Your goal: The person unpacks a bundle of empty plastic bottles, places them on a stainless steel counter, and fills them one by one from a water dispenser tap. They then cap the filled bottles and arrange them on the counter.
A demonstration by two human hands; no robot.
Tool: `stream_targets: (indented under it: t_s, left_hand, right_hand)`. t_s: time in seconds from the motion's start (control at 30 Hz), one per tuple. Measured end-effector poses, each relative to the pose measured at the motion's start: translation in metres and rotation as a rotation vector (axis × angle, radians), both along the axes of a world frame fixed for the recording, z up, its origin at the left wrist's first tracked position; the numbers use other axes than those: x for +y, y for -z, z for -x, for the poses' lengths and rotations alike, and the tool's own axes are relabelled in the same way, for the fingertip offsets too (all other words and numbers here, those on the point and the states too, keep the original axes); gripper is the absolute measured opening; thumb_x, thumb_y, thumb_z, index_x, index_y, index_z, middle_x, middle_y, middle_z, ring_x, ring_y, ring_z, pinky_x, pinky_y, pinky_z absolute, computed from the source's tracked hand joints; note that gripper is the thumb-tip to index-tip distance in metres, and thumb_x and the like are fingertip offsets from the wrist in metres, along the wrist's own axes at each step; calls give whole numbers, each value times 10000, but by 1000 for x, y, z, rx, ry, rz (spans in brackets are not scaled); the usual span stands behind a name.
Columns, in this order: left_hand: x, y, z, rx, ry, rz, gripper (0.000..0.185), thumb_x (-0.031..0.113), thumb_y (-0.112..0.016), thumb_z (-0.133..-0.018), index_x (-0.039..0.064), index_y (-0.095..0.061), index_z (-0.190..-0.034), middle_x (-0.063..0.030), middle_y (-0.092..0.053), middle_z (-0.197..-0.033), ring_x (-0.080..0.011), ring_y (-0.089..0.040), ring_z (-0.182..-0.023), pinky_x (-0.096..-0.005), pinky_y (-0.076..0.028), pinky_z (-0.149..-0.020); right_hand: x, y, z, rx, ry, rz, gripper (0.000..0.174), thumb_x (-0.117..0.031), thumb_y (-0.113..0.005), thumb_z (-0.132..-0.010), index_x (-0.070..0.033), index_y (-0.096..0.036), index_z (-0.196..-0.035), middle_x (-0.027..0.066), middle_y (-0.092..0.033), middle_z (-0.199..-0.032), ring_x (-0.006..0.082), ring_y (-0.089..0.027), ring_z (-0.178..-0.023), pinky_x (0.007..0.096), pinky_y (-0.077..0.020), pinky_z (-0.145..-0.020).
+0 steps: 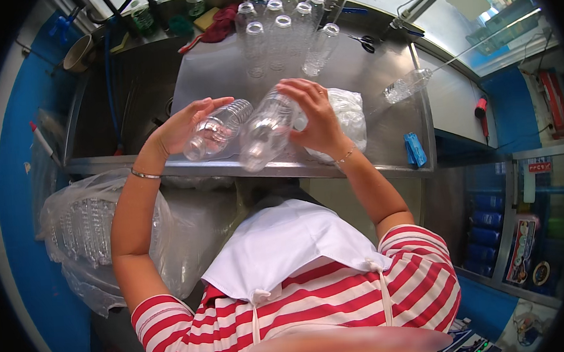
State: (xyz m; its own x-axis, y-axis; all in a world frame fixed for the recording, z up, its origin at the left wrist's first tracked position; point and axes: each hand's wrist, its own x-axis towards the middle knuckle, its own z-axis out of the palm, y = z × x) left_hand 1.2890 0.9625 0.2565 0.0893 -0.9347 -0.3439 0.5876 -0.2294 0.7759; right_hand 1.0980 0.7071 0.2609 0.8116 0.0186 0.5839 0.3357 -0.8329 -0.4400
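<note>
Two clear ribbed plastic bottles are in my hands above the front edge of a steel worktable (pixel 377 143). My left hand (pixel 182 126) is at the side of the left bottle (pixel 218 129), which tilts with its neck towards me. Around the base of the right bottle (pixel 267 131) curve the fingers of my right hand (pixel 314 113); its neck also points down towards me, blurred. Just behind my right hand lies a white plastic bag (pixel 348 114), partly hidden by it. Several open bottles (pixel 283 40) stand uncapped further back on the table.
Black-handled scissors (pixel 367 44) lie at the back right. Another clear bottle (pixel 407 86) lies on its side at the table's right, on a thin rod. A blue packet (pixel 414 149) sits near the right corner. Below left is a large plastic bag of bottles (pixel 84 231). A sink (pixel 136 93) is at left.
</note>
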Motion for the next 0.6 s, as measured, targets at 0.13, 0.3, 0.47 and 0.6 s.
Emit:
stream_targets:
  t_s: [0.13, 0.3, 0.47, 0.6]
  left_hand:
    - [-44, 44, -24, 135, -149, 26, 673, 524, -493, -980, 180, -312, -1530, -288, -602, -1199, -308, -657, -1010, -435, -559, -873]
    - [-64, 75, -82, 267, -703, -223, 664, 625, -369, -993, 272, -219, -1535, -343, -491, -1221, -346, -579, -1038, -448, -544, -876]
    - [-108, 99, -106, 332, -781, -170, 680, 617, -326, -1003, 288, -139, -1569, -346, -423, -1255, -395, -510, -1126, -494, -493, -956]
    - [-131, 109, -116, 297, -789, -157, 675, 602, -322, -1009, 303, -100, -1572, -342, -467, -1220, -399, -544, -1077, -504, -497, -947]
  right_hand:
    - [-99, 47, 14, -114, 414, -361, 762, -222, -871, -697, -114, -505, -1358, 159, -539, -1325, 278, -559, -1128, 393, -498, -926]
    - [-204, 99, -16, 45, 764, -522, 758, -317, -851, -740, -76, -490, -1362, 161, -633, -1202, 254, -622, -984, 376, -514, -856]
    - [-251, 125, -72, 247, 831, -477, 818, -352, -860, -711, -60, -484, -1375, 163, -654, -1175, 265, -638, -963, 375, -514, -856]
    - [-266, 135, -115, 216, 756, -437, 841, -325, -865, -695, -49, -473, -1386, 174, -647, -1184, 281, -647, -989, 382, -517, -861]
